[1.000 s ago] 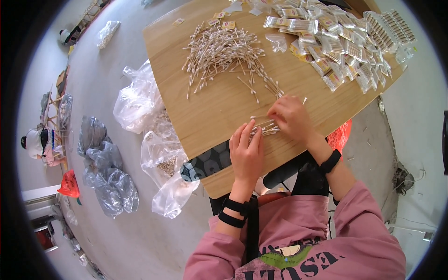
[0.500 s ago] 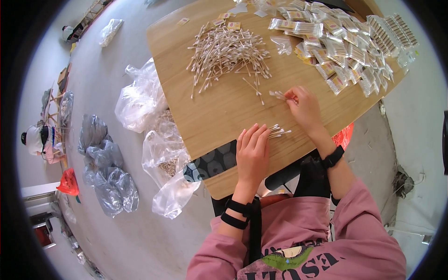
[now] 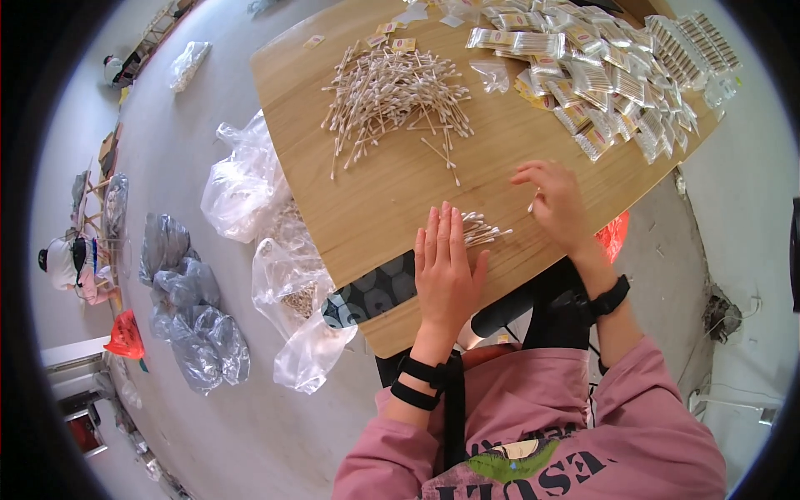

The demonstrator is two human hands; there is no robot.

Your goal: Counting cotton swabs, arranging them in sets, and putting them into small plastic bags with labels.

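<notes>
My left hand [image 3: 447, 262] lies nearly flat at the table's near edge, its fingers stretched out together and the thumb apart. A small bunch of cotton swabs [image 3: 485, 232] rests against its right side, the far ends hidden behind the fingers. To the right, my right hand [image 3: 554, 200] hovers over the wood with its index finger reaching left and the others curled. A white swab tip shows below those curled fingers; the rest of what they hold is hidden. Farther off sits a big loose heap of cotton swabs [image 3: 396, 96] on the wooden table [image 3: 350, 208].
Many clear packets of swabs [image 3: 596, 79] are piled at the far right. Small yellow cards [image 3: 403, 44] and a clear plastic bag [image 3: 490, 75] lie nearby. A dark patterned mat [image 3: 375, 289] is at the near left edge. Plastic bags [image 3: 246, 179] stand on the floor, left.
My right hand has drawn its swabs in toward the palm, and its index finger has straightened. My left hand has flattened with its thumb spread. The view has shifted slightly.
</notes>
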